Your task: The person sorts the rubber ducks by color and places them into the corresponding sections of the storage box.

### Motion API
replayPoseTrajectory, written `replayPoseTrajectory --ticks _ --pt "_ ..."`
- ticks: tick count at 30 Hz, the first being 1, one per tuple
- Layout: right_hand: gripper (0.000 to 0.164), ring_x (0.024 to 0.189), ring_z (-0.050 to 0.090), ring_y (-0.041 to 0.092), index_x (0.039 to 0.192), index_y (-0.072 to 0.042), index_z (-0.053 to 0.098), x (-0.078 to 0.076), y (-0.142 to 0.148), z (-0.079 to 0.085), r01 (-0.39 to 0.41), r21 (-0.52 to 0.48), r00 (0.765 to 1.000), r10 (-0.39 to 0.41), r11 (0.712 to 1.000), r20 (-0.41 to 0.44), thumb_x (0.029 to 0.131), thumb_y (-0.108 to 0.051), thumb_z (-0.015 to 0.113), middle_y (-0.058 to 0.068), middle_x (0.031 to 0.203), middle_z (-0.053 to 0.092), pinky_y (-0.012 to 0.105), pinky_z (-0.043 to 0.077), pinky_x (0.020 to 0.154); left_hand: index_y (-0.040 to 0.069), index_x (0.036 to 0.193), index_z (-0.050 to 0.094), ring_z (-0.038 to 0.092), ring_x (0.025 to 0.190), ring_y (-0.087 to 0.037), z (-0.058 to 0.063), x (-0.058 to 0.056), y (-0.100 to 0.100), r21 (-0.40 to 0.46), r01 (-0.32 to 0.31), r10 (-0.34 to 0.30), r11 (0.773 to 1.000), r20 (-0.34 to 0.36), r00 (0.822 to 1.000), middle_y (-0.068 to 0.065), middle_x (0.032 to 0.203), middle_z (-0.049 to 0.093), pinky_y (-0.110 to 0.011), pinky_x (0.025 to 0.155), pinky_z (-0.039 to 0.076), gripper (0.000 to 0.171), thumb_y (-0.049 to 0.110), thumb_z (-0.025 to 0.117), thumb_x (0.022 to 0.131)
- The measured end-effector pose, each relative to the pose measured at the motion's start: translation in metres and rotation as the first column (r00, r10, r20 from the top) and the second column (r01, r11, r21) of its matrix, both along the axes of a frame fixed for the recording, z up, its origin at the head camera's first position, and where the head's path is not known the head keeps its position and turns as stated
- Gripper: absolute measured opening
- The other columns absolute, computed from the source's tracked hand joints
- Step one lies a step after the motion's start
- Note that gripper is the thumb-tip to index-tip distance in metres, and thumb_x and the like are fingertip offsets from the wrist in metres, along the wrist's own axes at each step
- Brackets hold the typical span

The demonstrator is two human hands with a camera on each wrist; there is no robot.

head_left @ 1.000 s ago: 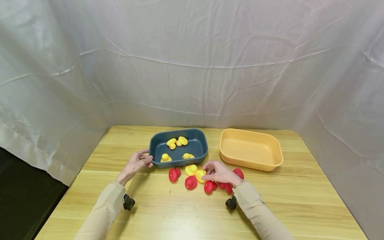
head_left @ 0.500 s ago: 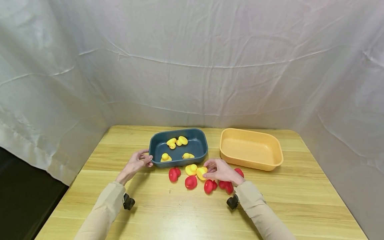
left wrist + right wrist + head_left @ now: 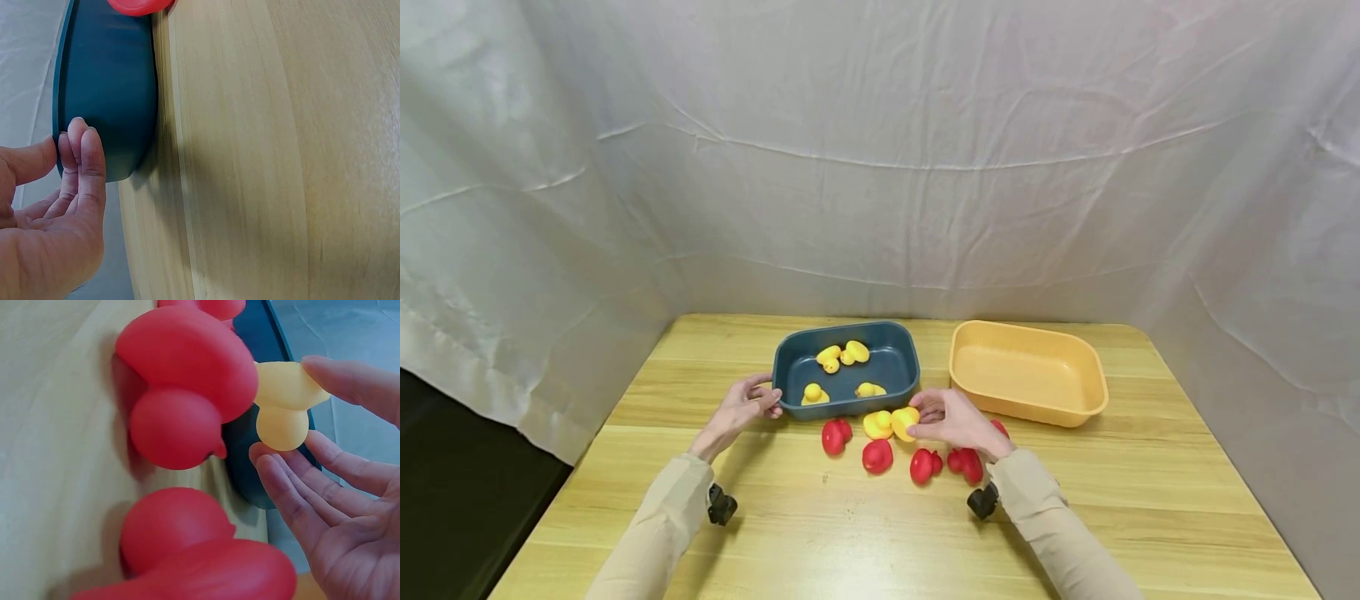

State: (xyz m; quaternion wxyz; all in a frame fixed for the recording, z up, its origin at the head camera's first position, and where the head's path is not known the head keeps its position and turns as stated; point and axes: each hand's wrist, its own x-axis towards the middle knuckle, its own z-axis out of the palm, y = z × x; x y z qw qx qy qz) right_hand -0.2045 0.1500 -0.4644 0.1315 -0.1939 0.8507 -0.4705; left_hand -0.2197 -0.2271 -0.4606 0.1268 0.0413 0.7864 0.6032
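Observation:
My left hand pinches the near left corner of a dark blue tub, thumb at the rim and fingers against its outer wall, as the left wrist view shows. Several yellow rubber ducks lie inside the tub. Between thumb and fingertips, my right hand holds another yellow rubber duck, in front of the tub's near right corner. Beside it a further yellow duck sits on the table. Red rubber ducks lie just below the right hand.
An orange tub with nothing in it stands at the back right of the wooden table. Several red ducks are strewn in front of the tubs. A pale curtain hangs behind the table.
My right hand has moved slightly away from me, bringing the pinched yellow duck up from among the red ones toward the blue tub. The left hand has stayed at the tub's corner.

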Motion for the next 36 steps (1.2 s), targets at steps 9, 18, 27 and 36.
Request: replayPoseTrajectory --ticks 9,18,27,36 --pt "0.046 0.103 0.069 0.028 0.121 0.002 0.065 -0.001 0.0 0.008 0.016 -0.002 0.999 -0.016 1.0 -0.037 0.085 -0.021 0.082 0.016 0.114 0.072 0.045 0.057 0.096 -0.019 0.149 0.026 0.066 0.075 -0.006 0.0 0.001 0.0 0.0 0.0 0.0 1.0 0.0 1.0 -0.011 0.094 0.069 -0.028 0.081 0.061 0.059 0.006 0.054 0.103" --pt "0.046 0.099 0.069 0.023 0.12 0.002 0.067 -0.009 0.001 0.014 0.044 -0.027 0.994 -0.046 0.999 -0.098 0.082 -0.019 0.083 0.015 0.112 0.073 0.035 0.058 0.092 -0.018 0.149 0.026 0.066 0.074 -0.006 0.002 0.001 0.001 -0.016 -0.003 0.003 1.0 -0.002 1.0 -0.011 0.094 0.068 -0.029 0.081 0.061 0.059 0.006 0.054 0.103" --pt "0.044 0.099 0.069 0.025 0.12 0.002 0.067 -0.015 -0.001 0.023 0.055 -0.064 0.993 -0.062 0.996 -0.1 0.084 -0.018 0.082 0.016 0.111 0.073 0.051 0.056 0.097 -0.018 0.149 0.027 0.066 0.074 -0.006 0.002 0.001 0.001 -0.021 -0.002 0.002 1.0 -0.003 1.0 -0.012 0.094 0.069 -0.029 0.081 0.061 0.059 0.007 0.055 0.103" --pt "0.049 0.103 0.069 0.033 0.124 0.003 0.066 -0.027 -0.002 0.028 0.087 -0.053 0.987 -0.094 0.995 -0.131 0.084 -0.021 0.081 0.018 0.115 0.073 0.051 0.055 0.098 -0.018 0.149 0.027 0.066 0.075 -0.007 0.002 0.001 0.001 -0.017 0.0 0.0 1.0 -0.002 1.0 -0.014 0.096 0.069 -0.029 0.081 0.061 0.06 0.007 0.055 0.103"
